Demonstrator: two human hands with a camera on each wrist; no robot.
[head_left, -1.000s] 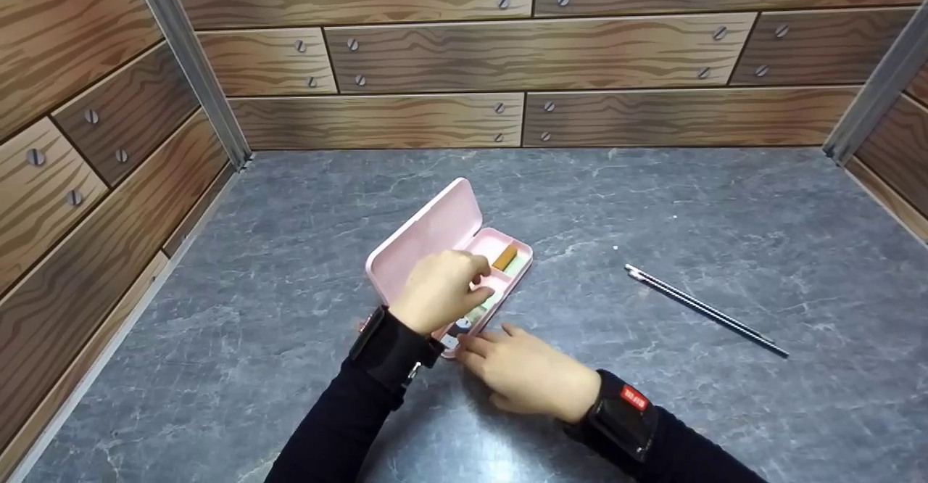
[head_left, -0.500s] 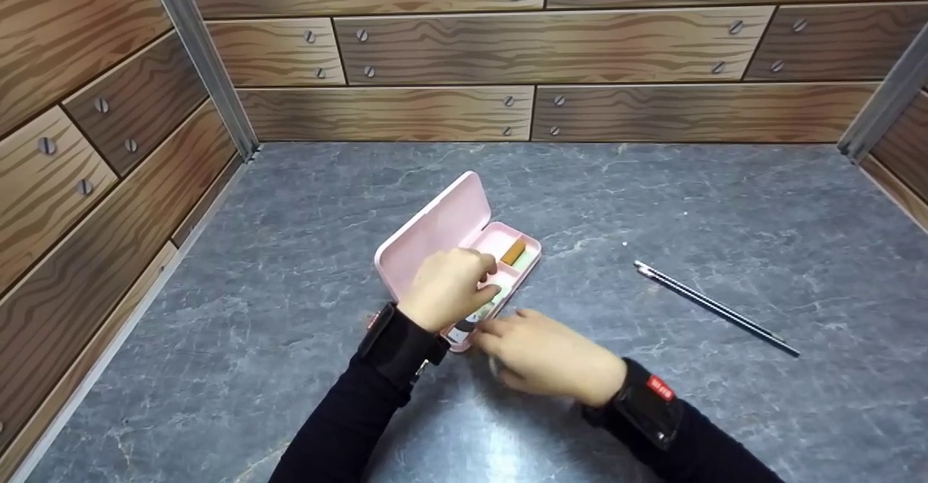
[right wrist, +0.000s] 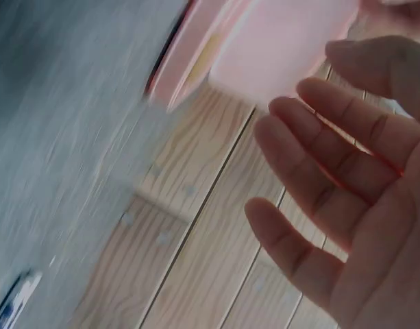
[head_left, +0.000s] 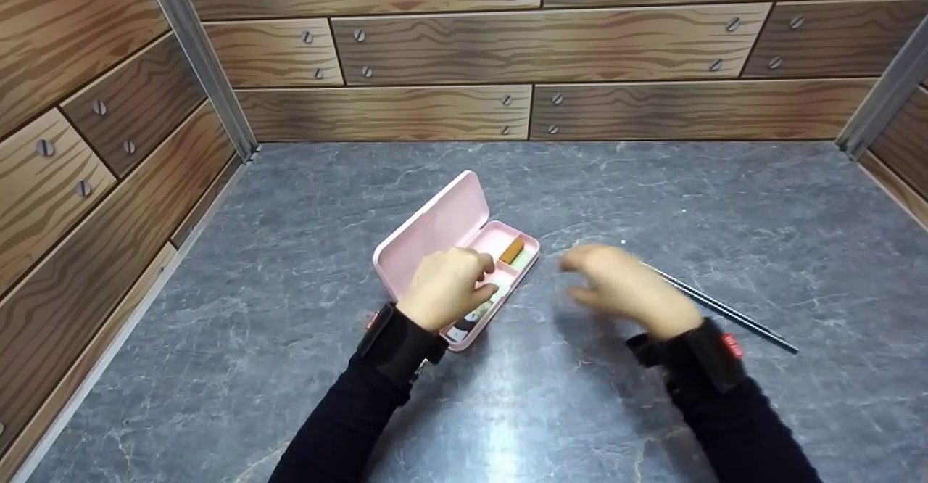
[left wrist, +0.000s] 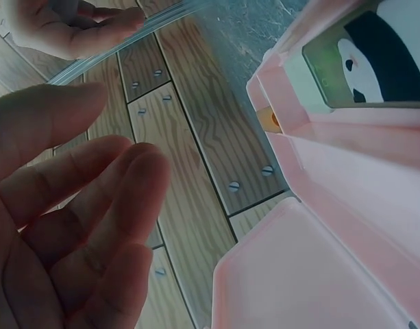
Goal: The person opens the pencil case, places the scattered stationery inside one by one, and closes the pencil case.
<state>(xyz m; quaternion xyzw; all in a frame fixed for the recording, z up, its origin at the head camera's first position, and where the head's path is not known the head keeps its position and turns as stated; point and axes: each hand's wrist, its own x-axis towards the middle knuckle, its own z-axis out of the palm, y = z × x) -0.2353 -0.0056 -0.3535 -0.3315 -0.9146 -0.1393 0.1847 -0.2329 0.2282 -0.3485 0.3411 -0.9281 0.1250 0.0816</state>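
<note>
A pink pencil case point(head_left: 533, 245) lies on the table with its lid point(head_left: 435, 233) raised. Inside are a flat panda-patterned piece point(left wrist: 366, 65) and a small brown bar point(head_left: 512, 251), whose kinds I cannot make out. My left hand point(head_left: 448, 287) hovers over the case, fingers loosely bent and holding nothing in the left wrist view. To the right of the case, my right hand point(head_left: 627, 287) is in the air, blurred by motion, its fingers spread apart with nothing in them. Beside it lie two thin dark pencils point(head_left: 732, 312), their far ends partly hidden by that hand.
A grey marbled tabletop point(head_left: 290, 367) carries everything. Wood-print walls point(head_left: 435, 48) close off the back and both sides, with metal corner strips point(head_left: 196, 55). A tiny white speck point(head_left: 623, 241) lies beyond the right hand.
My right hand has left the near end of the pencil case and moved right and away, toward the pencils. The left hand stays over the case. The camera view has shifted slightly.
</note>
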